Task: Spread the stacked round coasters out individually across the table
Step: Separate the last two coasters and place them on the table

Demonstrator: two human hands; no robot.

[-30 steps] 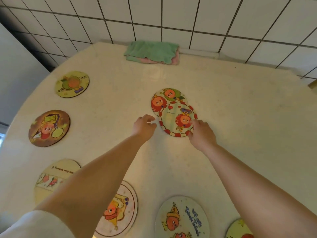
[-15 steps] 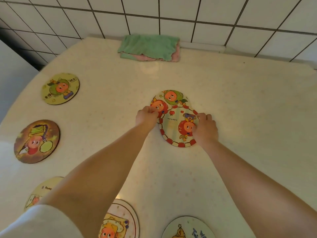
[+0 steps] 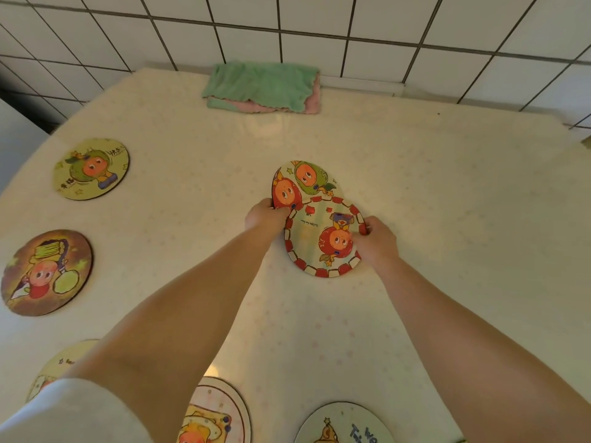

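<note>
We are gripping the red-bordered coaster [image 3: 323, 239] at its right rim with our right hand [image 3: 375, 243], thumb on top and fingers curled at the edge, so that it can be drawn off the one below. Our left hand [image 3: 265, 215] is pressing its closed fingertips on the left edge of the lower coaster [image 3: 300, 183], apparently pinning it so only the top piece comes away; whether those fingers are pinching the edge or merely resting on it, we cannot quite tell from this angle. The pair is lying mid-table, the upper one overlapping the lower one's near half.

Around us, single coasters are already sitting apart: a green-figure coaster [image 3: 91, 167] and a brown coaster [image 3: 46, 271] at the left, and others partly cut off along the near edge, one being hidden under our left forearm. A folded green cloth [image 3: 262, 86] is lying at the far edge by the tiled wall [image 3: 383, 20]. The table [image 3: 463, 193] to the right is looking bare, so we are judging that side the easiest place to set this one down, with nothing blocking the way
</note>
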